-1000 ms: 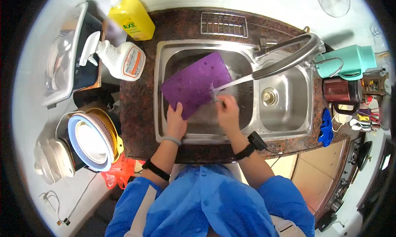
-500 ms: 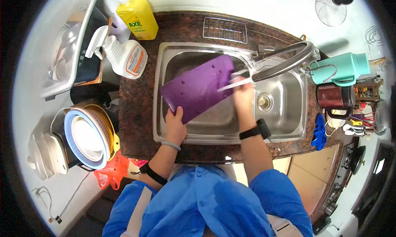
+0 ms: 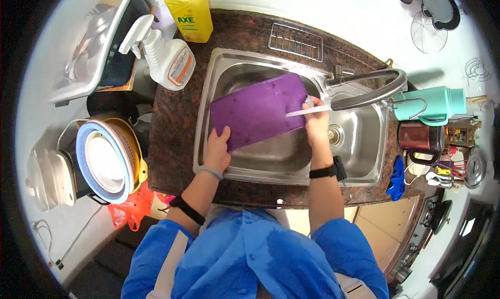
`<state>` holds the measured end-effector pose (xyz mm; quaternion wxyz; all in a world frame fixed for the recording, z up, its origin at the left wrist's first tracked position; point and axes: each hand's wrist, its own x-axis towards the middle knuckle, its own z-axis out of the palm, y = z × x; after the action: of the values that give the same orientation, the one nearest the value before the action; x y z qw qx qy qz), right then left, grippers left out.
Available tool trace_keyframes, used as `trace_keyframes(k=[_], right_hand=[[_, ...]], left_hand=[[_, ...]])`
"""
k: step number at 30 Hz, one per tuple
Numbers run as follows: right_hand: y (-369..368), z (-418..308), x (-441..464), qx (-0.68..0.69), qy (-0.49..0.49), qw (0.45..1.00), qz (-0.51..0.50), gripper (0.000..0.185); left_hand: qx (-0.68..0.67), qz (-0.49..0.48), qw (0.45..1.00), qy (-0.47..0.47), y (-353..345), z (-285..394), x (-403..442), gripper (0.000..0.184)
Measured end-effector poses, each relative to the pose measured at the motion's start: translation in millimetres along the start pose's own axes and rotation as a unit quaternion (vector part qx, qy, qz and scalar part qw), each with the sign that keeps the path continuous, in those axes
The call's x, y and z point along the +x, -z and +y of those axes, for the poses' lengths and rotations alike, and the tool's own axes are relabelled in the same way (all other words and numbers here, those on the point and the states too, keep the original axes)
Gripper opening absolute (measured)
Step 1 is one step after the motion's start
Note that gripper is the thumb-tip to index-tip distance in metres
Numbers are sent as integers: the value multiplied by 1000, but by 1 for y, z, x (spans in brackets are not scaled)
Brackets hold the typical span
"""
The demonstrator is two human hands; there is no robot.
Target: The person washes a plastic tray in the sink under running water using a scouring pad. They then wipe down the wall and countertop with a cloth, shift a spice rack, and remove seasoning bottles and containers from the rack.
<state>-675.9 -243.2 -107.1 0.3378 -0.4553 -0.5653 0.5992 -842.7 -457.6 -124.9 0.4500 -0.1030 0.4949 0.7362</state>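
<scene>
A flat, wet purple board (image 3: 258, 109) lies tilted over the left basin of the steel sink (image 3: 250, 170). My left hand (image 3: 217, 149) grips its lower left corner, thumb on top and the other fingers underneath. At the board's right edge is my right hand (image 3: 316, 124), fingers closed around the rim. Something small and greyish shows by those fingertips; I cannot make out what it is. From the curved faucet (image 3: 372, 97) a white stream of water runs past my right fingers onto the board.
A yellow soap bottle (image 3: 190, 18) and a white spray bottle (image 3: 172, 62) stand left of the sink. Behind it lies a wire rack (image 3: 296, 42). At right are a mint-green jug (image 3: 432, 104), a dark red appliance (image 3: 419, 137) and a blue cloth (image 3: 397, 179). Stacked basins (image 3: 104, 163) sit at left.
My right hand, blurred over the board's right part before, is now steady at its right edge. The board lies a little flatter, and the whole view has shifted slightly.
</scene>
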Motion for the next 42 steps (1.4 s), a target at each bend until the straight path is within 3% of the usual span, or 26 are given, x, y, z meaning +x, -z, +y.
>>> trace_keyframes(k=[2, 4, 6, 8, 9, 10, 11, 12, 14, 15, 18, 19, 20, 21, 22, 24, 25, 26, 28, 30, 31, 34, 36, 38, 40, 42], right_hand=[[16, -4, -10, -194, 125, 972, 50, 30], [25, -25, -27, -297, 139, 944, 36, 32], [26, -48, -45, -376, 144, 907, 126, 33], [29, -52, -54, -384, 146, 897, 160, 31], [29, -48, -58, -294, 86, 931, 197, 30], [31, -40, -61, -198, 26, 953, 229, 29], [50, 9, -55, -161, 63, 962, 212, 29], [39, 7, -66, -51, -11, 977, 208, 29], [32, 13, -79, -32, 28, 974, 221, 30], [27, 14, -86, -30, 23, 975, 221, 30], [23, 16, -95, 42, -63, 981, 178, 36], [28, 19, -92, -219, -2, 965, 143, 40], [32, 21, -87, -464, 61, 878, 97, 44], [32, 19, -85, -496, 104, 858, 85, 47], [31, 19, -85, -495, 103, 858, 84, 47], [19, 17, -84, -403, 239, 883, 15, 44], [11, 19, -84, -433, 308, 844, -64, 39], [6, 34, -77, -315, 328, 871, -188, 34], [-8, 29, -70, -371, 371, 833, -174, 31], [-6, 28, -49, -391, 214, 889, -104, 32], [1, 25, -44, -454, 272, 846, -58, 32], [-22, 27, -38, -389, 263, 880, -73, 35], [-49, 30, -44, -335, 353, 854, -183, 43], [-62, 25, -35, -325, 295, 875, -205, 48], [-62, 35, -26, -328, 241, 900, -154, 62], [-71, 41, -26, -247, 212, 937, -126, 59]], left_hand=[[23, 3, 999, 29, 6, -20, 14, 38], [57, -45, 996, 58, 4, -37, 26, 34], [124, -8, 991, 55, -14, -46, 27, 31], [-96, 21, 992, 84, -31, -54, 27, 35], [-97, 18, 991, 89, -40, -61, 23, 35], [-196, -8, 976, 95, -49, -67, 20, 37], [-292, -32, 951, 98, -57, -71, 16, 39], [-291, -31, 951, 100, -65, -71, 10, 39], [-306, -133, 930, 154, -80, -59, -4, 41], [-304, -129, 931, 155, -83, -54, -10, 41], [-235, -220, 932, 167, -84, -54, -17, 36], [-192, -199, 953, 127, -80, -64, -12, 35], [-148, -178, 969, 84, -76, -72, -5, 36], [-147, -178, 969, 84, -75, -74, -3, 36], [-139, -171, 973, 76, -72, -76, -2, 33], [-131, -162, 976, 64, -68, -79, 3, 31], [-112, -164, 978, 66, -68, -81, 5, 31], [-94, -167, 979, 67, -68, -83, 6, 31], [-74, -155, 982, 83, -70, -72, -1, 32], [-52, -137, 985, 94, -67, -66, -10, 32], [-27, -124, 989, 79, -66, -68, -17, 34], [-21, -125, 991, 51, -62, -73, -15, 39], [75, -135, 985, 75, -59, -71, -7, 43], [43, -116, 990, 74, -60, -60, -8, 45], [50, -141, 989, 14, -51, -56, 0, 44], [83, -134, 987, 0, -49, -57, 4, 41]])
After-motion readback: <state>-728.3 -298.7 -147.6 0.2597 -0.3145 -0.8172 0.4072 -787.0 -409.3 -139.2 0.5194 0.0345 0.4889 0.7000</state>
